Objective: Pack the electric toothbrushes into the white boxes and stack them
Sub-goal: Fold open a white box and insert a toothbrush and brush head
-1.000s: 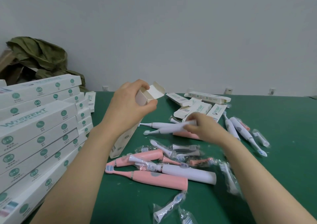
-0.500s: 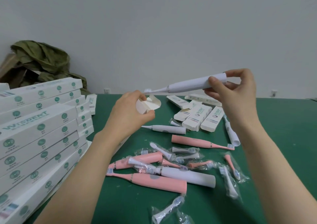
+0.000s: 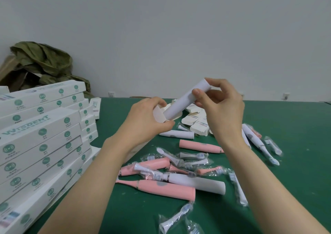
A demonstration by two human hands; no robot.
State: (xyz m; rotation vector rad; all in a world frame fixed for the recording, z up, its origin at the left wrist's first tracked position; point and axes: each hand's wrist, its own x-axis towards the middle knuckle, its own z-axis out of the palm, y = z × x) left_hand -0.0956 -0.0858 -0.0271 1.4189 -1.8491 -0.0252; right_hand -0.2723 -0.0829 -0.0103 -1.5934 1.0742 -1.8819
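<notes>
Currently left hand (image 3: 143, 124) grips the white box (image 3: 158, 115) near its open end, mouth turned toward my right hand (image 3: 223, 108). Right pinches the white toothbrush (image 3: 182, 103) by its base, tilted so the head end feeds straight in. Further left: the packed stack (image 3: 41, 135).

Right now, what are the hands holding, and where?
The right hand pinches the white toothbrush near its thick bottom end; the left hand grips a white box by its open end.

Pale grey wall (image 3: 161, 36), green tabletop (image 3: 295, 126)
</notes>
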